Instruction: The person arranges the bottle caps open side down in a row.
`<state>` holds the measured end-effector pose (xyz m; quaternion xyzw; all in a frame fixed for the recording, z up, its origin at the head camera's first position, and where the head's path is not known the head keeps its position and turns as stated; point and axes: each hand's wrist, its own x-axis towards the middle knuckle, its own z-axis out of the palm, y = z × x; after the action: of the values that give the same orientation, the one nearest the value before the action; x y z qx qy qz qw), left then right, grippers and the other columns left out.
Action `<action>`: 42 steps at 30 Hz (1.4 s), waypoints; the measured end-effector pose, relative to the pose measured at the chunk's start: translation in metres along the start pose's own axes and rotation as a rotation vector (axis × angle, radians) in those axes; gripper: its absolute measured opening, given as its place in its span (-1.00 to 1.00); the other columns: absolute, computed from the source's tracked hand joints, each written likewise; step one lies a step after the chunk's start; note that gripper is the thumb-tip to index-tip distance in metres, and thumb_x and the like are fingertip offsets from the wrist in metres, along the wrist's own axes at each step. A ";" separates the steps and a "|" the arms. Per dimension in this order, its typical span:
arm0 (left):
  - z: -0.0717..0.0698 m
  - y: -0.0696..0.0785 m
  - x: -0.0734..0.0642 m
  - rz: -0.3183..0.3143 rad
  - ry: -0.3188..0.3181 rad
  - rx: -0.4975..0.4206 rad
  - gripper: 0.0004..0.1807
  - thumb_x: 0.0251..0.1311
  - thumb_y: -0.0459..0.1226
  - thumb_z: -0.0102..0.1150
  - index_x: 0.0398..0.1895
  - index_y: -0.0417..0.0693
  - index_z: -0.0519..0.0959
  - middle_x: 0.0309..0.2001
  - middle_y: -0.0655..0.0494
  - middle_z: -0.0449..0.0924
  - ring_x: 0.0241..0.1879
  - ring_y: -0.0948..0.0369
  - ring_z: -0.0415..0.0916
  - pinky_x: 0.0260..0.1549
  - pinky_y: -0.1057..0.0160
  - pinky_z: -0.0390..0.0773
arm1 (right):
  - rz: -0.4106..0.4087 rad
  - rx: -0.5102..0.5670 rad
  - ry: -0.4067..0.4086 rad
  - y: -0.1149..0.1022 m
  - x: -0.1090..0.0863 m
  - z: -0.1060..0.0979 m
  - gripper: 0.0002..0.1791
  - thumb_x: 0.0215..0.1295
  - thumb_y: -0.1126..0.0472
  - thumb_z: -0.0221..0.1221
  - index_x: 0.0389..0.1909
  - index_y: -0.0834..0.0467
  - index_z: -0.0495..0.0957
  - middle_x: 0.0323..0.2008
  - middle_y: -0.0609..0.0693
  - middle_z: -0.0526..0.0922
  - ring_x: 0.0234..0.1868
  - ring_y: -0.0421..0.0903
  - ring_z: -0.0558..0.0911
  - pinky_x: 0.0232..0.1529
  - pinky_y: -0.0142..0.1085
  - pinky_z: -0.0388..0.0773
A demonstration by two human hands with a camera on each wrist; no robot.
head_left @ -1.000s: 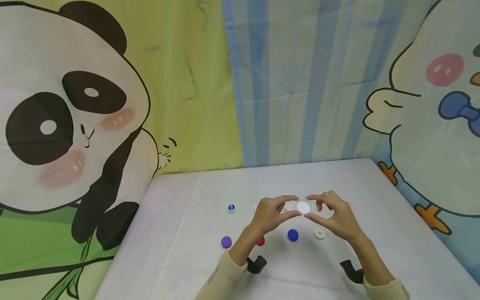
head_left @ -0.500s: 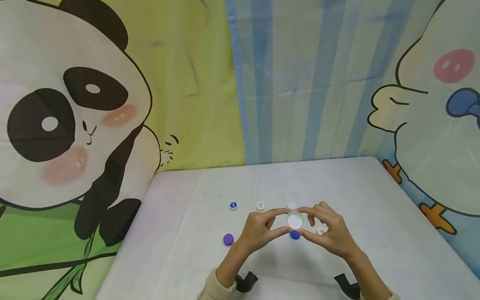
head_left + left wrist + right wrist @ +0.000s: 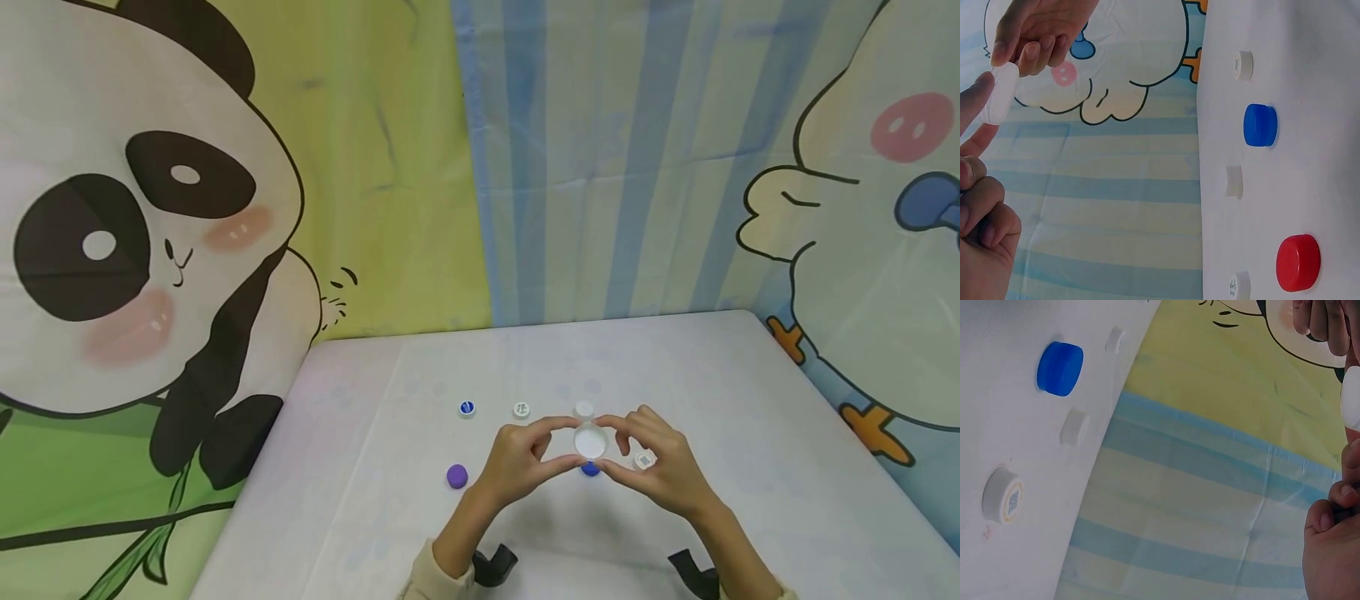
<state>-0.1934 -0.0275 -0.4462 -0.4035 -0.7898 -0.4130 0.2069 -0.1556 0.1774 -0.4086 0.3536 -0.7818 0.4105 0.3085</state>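
Both hands hold one white bottle cap (image 3: 590, 442) above the table, its pale round face toward the head camera. My left hand (image 3: 517, 458) pinches its left side between thumb and index finger, and my right hand (image 3: 656, 458) does the same on the right. A ridged edge shows on this cap in the left wrist view. Below it in the head view, a blue cap (image 3: 590, 470) is partly covered. A plain white cap (image 3: 583, 409) lies just behind, and a white cap with a printed square (image 3: 643, 460) sits by the right hand.
On the white table (image 3: 360, 517) lie a purple cap (image 3: 457, 477), a blue-and-white cap (image 3: 467, 408) and a white printed cap (image 3: 521, 410). A red cap (image 3: 1298, 262) shows in the left wrist view, hidden in the head view. Cartoon curtains (image 3: 405, 208) stand behind.
Both hands have moved slightly left and closer to the body with the white bottle cap, uncovering caps behind and covering the red one. Over the last half second they hold nearly still.
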 end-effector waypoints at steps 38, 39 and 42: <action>-0.009 0.006 0.008 -0.769 -0.215 -0.532 -0.75 -0.06 -0.05 0.30 -0.40 0.00 0.68 -0.80 0.22 0.11 -0.81 0.30 -0.06 -0.84 0.36 -0.07 | 0.082 -0.035 -0.035 0.013 -0.014 0.010 -0.42 -0.50 0.36 0.49 -0.23 0.17 0.59 -0.60 -0.18 0.34 -0.43 -0.34 0.23 -0.47 -0.61 0.13; -0.009 0.006 0.008 -0.773 -0.215 -0.533 -0.75 -0.06 -0.05 0.30 -0.40 0.00 0.68 -0.80 0.22 0.11 -0.80 0.30 -0.06 -0.84 0.36 -0.07 | 0.075 -0.031 -0.032 0.010 -0.012 0.009 -0.42 -0.51 0.37 0.49 -0.25 0.19 0.60 -0.61 -0.17 0.34 -0.43 -0.34 0.24 -0.48 -0.61 0.12; -0.009 0.005 0.007 -0.783 -0.216 -0.532 -0.75 -0.07 -0.05 0.30 -0.41 -0.01 0.69 -0.79 0.23 0.14 -0.78 0.31 -0.03 -0.82 0.36 -0.06 | 0.069 -0.027 -0.032 0.004 -0.008 0.007 -0.43 -0.52 0.39 0.48 -0.26 0.21 0.60 -0.60 -0.17 0.34 -0.42 -0.34 0.24 -0.50 -0.56 0.12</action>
<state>-0.1933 -0.0296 -0.4335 -0.1555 -0.7661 -0.6033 -0.1578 -0.1555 0.1748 -0.4197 0.3288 -0.8038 0.4046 0.2865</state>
